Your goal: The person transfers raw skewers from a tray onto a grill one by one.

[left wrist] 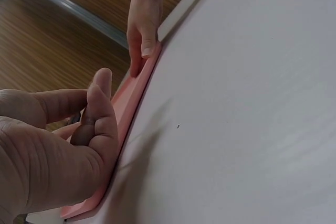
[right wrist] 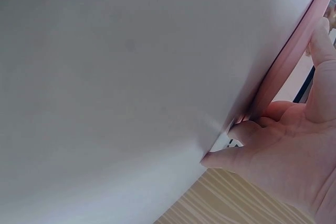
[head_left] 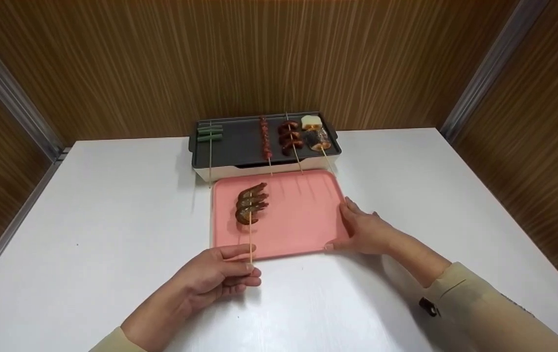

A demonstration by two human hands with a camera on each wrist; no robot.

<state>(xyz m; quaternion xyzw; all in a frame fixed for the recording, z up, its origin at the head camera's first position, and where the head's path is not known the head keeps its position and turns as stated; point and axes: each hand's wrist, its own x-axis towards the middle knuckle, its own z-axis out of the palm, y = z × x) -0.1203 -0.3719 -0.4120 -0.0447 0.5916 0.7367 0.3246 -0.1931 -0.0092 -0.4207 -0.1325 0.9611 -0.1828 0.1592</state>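
Note:
In the head view my left hand (head_left: 215, 274) pinches the bare lower stick of a shrimp skewer (head_left: 250, 208), several brown shrimp threaded on it. The shrimp are over the left part of a pink tray (head_left: 298, 220); whether they touch it I cannot tell. My right hand (head_left: 364, 230) grips the tray's near right corner, thumb at the front rim and fingers along the right side. In the left wrist view the left hand (left wrist: 58, 145) has its fingertips together, with the stick hardly visible. The right wrist view has the right hand (right wrist: 289, 150) against the tray's edge (right wrist: 289, 61).
Behind the tray stands a dark grill plate (head_left: 239, 142) on a white base. It bears a green vegetable skewer (head_left: 210, 132), a red skewer (head_left: 265, 139), a brown-red curled skewer (head_left: 291, 137) and a skewer with white and browned pieces (head_left: 315, 132). Wood-grain panels (head_left: 259, 58) enclose the white table (head_left: 127, 210).

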